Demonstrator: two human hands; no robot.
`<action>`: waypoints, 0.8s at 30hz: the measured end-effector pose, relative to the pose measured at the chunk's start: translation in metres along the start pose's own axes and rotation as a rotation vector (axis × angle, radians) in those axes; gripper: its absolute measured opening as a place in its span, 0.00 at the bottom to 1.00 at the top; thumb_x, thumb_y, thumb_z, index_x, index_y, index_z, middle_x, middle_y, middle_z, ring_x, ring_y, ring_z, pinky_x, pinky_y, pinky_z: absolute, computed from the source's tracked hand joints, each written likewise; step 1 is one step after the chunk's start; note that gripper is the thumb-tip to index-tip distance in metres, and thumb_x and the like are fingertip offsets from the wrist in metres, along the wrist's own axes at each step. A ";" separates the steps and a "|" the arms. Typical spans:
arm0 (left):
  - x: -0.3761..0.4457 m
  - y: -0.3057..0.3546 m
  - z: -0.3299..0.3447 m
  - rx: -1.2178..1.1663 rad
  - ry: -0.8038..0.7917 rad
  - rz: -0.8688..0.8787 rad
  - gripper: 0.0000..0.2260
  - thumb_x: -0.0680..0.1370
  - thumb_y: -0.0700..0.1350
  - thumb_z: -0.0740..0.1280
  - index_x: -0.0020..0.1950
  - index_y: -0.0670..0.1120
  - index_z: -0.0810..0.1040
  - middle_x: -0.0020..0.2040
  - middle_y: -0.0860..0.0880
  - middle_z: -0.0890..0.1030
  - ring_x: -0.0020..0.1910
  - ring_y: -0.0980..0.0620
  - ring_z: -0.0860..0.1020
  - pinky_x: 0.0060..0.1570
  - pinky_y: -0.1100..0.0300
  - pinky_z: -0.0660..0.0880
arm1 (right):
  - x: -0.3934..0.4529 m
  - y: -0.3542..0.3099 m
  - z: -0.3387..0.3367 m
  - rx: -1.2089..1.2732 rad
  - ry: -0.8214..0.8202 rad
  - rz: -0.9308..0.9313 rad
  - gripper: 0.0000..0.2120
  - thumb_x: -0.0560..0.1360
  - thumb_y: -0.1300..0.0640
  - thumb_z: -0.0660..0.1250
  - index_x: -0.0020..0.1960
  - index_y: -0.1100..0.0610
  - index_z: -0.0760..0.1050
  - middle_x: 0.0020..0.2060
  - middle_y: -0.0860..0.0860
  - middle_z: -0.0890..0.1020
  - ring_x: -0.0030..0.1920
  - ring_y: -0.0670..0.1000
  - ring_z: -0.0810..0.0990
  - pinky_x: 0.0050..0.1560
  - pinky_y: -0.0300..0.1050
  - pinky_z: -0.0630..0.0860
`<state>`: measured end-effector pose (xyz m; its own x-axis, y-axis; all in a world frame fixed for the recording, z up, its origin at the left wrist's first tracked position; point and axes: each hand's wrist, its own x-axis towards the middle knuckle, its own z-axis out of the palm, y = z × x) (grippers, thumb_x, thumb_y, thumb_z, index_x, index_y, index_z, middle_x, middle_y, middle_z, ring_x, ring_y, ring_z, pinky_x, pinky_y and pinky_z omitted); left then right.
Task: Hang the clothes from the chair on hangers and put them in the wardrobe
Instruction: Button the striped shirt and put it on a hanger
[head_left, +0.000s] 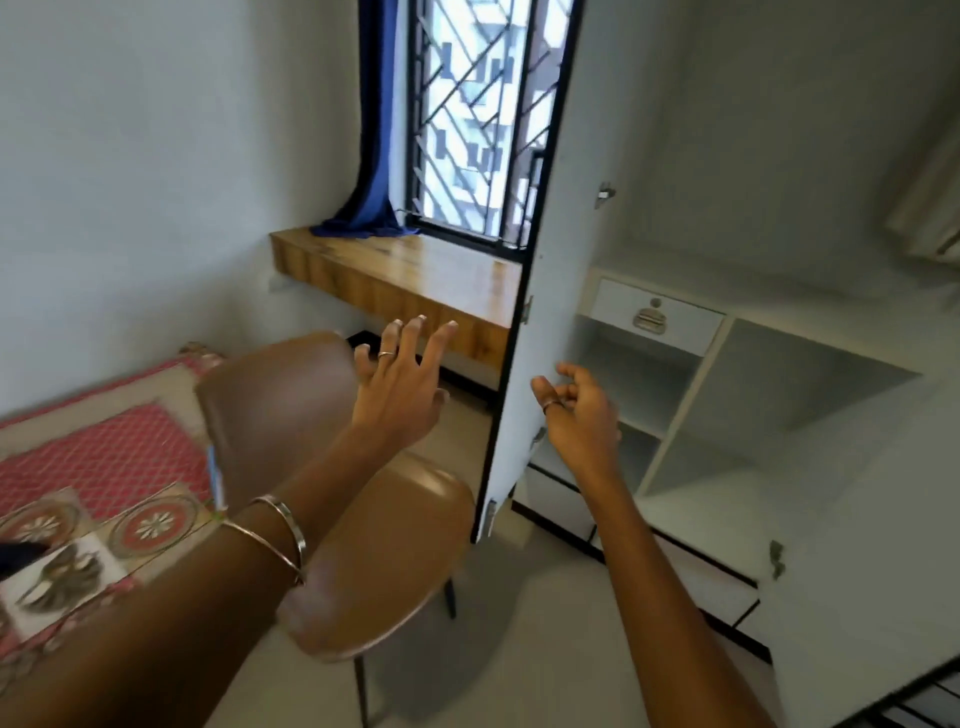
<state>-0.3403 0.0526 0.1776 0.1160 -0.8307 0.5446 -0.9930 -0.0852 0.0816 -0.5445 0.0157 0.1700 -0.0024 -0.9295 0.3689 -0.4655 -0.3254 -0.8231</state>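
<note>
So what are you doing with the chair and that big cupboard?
A person is reaching out with both hands and holding nothing. The left hand, fingers spread, is by the back of the brown chair, which has no clothes on it. The right hand is next to the edge of the wardrobe door, which stands open. The wardrobe shelves in view look bare.

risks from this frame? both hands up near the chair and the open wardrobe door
1. The wardrobe door stands open edge-on between the hands; the right hand is close to that edge and could knock it or get pinched.
2. The chair sits right against the door's lower corner, so swinging the door may hit it.
3. No clothes show on the chair and the left hand holds nothing, fingers spread; it may be reaching for something that isn't there.
</note>
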 end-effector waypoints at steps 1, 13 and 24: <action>-0.012 -0.011 -0.011 0.002 -0.008 -0.013 0.38 0.73 0.50 0.70 0.76 0.56 0.52 0.75 0.47 0.57 0.74 0.42 0.56 0.64 0.37 0.60 | -0.011 -0.014 0.010 0.005 -0.025 0.000 0.20 0.76 0.41 0.65 0.64 0.49 0.72 0.43 0.46 0.79 0.54 0.53 0.78 0.62 0.58 0.69; -0.244 -0.268 -0.110 -0.003 -0.136 -0.490 0.35 0.73 0.47 0.69 0.75 0.56 0.54 0.76 0.49 0.56 0.71 0.42 0.63 0.63 0.39 0.61 | -0.223 -0.176 0.228 0.238 -0.501 -0.065 0.12 0.77 0.56 0.68 0.59 0.58 0.77 0.38 0.48 0.81 0.37 0.39 0.78 0.42 0.31 0.74; -0.420 -0.534 -0.158 -0.091 -0.243 -0.807 0.36 0.74 0.41 0.69 0.76 0.51 0.51 0.74 0.41 0.53 0.60 0.34 0.72 0.52 0.39 0.74 | -0.391 -0.257 0.441 0.276 -0.853 0.074 0.07 0.73 0.48 0.68 0.49 0.48 0.78 0.46 0.53 0.84 0.48 0.54 0.82 0.50 0.56 0.79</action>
<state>0.1450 0.5338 0.0377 0.7702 -0.6304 0.0966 -0.6011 -0.6669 0.4404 -0.0340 0.3859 0.0469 0.6853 -0.7269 -0.0447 -0.2608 -0.1876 -0.9470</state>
